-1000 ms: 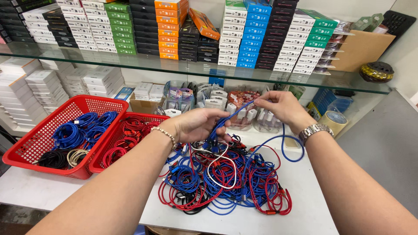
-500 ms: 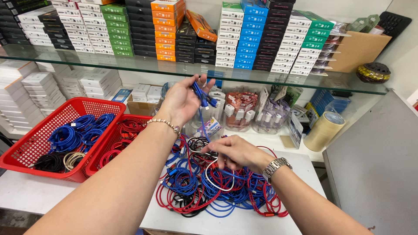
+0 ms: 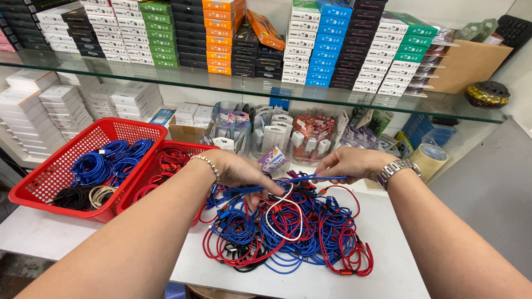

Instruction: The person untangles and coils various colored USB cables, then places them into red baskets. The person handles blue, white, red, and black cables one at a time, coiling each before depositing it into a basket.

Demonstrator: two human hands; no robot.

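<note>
Fingers of both hands are pinched shut on one blue cable [image 3: 302,180], stretched nearly level just above the tangled heap of cables [image 3: 285,232] on the white table [image 3: 382,277]: the left hand [image 3: 241,171] closes thumb and fingertips on the cable's near-left stretch, over the heap's left edge, and the right hand [image 3: 349,163] nips the other end above the heap's upper right, its remaining fingers curled in. That cable looks light, thin and limp, with a smooth jacket that could slide through a loose pinch; it will sag wherever it is not held, and the loops of red, blue and one white strand beneath it may snag on it. Judging by that, the surest hold is near the stiffer plug ends or with the strand gathered into a coil. To the left of the heap, a red mesh basket [image 3: 33,188] holds coiled blue cables at the back and a few black and pale coils in front; a second red basket [image 3: 191,148], between that one and the heap, holds red coils. Behind the heap stand clear packets of small accessories, and above them a glass shelf [image 3: 233,88] carries stacked coloured boxes
</note>
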